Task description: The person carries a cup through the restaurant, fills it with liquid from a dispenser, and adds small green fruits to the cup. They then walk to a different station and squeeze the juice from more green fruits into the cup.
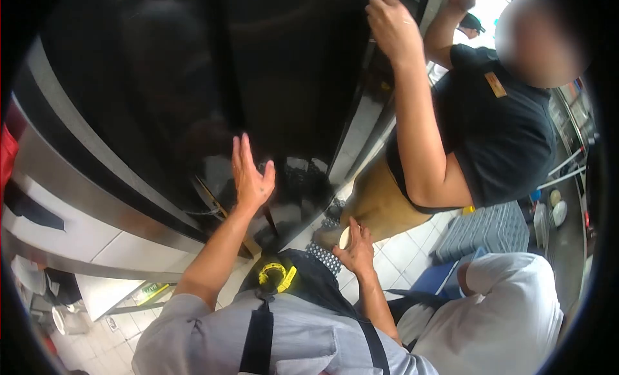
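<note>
My left hand [253,180] is raised in front of a tall, dark, glossy cabinet-like surface [161,85], with its fingers stretched out and nothing in it. Lower down on the right, my right hand [358,251] is closed around a small cream-coloured, cup-like round object [345,238]. Its rim shows between thumb and fingers, while the rest is hidden by the hand. A yellow coiled strap [277,276] hangs at my waist, over a dark apron.
Close at the right stands a person in a black shirt [503,130], one forearm raised beside the dark surface. Another person's white sleeve [509,298] is at lower right. Grey plastic crates [483,233] rest on the tiled floor. A curved metal edge [84,172] runs along the left.
</note>
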Demonstrator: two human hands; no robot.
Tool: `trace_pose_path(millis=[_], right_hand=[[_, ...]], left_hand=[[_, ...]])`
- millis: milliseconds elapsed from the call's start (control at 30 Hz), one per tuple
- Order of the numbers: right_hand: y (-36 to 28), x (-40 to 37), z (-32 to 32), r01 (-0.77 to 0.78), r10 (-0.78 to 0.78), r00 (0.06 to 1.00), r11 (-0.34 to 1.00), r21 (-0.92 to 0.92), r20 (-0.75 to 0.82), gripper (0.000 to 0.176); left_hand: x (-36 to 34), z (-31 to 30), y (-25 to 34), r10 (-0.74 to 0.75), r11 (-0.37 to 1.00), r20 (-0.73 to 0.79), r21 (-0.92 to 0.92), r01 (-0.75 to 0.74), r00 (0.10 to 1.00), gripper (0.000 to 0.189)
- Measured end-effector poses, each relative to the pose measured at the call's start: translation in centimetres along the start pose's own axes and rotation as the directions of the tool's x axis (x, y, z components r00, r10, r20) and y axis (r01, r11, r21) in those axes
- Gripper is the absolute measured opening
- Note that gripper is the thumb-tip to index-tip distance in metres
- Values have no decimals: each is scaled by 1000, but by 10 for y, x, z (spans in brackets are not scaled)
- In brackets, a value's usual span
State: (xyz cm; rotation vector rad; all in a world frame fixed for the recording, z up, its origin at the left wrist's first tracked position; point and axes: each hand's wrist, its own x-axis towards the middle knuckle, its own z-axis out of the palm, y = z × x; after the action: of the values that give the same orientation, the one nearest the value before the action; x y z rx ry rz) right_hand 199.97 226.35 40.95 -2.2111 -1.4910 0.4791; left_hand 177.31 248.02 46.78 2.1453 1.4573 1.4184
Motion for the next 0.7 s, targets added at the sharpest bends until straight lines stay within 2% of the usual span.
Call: trace_pose_path(millis=[33,67,100,167,267,333,400,433,500,533,567,600,633,667,700], right_hand=[[-3,6,-1,76,-76,996,997,1,-40,94],[-7,11,-2,151,-150,985,989,-1,-79,94],[-2,25,-33,205,-201,976,978,41,-85,93],[-23,41,-51,268,-265,962,963,40,-60,93],[-51,67,-65,365,-364,931,930,51,-26,90],[-69,91,-73,449,-449,893,893,47,2,86],[-82,117,-64,499,-503,860,865,63,90,86],[-89,131,-55,523,-526,841,850,64,128,86],[-106,163,-44,553,-549,805,832,48,224,84],[-107,182,-31,572,-570,795,818,58,206,76],[-106,202,-30,556,-569,779,821,128,263,74],[-107,224,-13,531,-552,763,832,160,338,72],[-92,241,-32,527,-586,762,809,260,277,63],[-88,261,-17,595,-665,699,745,302,264,72],[-90,284,1,691,-753,645,648,322,132,79]], left_hand=[[7,5,-5,43,999,-3,9,-43,999,85],[14,8,-6,8,1000,-12,-28,-8,1000,85],[32,25,26,-13,999,0,-44,13,1000,86],[46,40,35,-30,997,-50,-77,26,998,88],[66,50,53,-2,981,34,-193,9,999,88],[76,68,59,130,980,38,-159,-123,991,87],[86,74,61,83,970,238,-243,-23,968,89],[92,75,62,152,957,234,-279,-83,960,88],[106,87,57,198,947,333,-306,-93,922,86],[112,96,53,231,944,364,-309,-116,902,85],[124,99,62,288,940,389,-287,-182,875,84],[131,101,56,307,928,402,-328,-178,863,78],[145,112,85,289,935,498,-331,-129,818,72],[154,109,77,259,943,582,-325,-71,771,65],[164,110,66,320,923,547,-366,-123,774,60]])
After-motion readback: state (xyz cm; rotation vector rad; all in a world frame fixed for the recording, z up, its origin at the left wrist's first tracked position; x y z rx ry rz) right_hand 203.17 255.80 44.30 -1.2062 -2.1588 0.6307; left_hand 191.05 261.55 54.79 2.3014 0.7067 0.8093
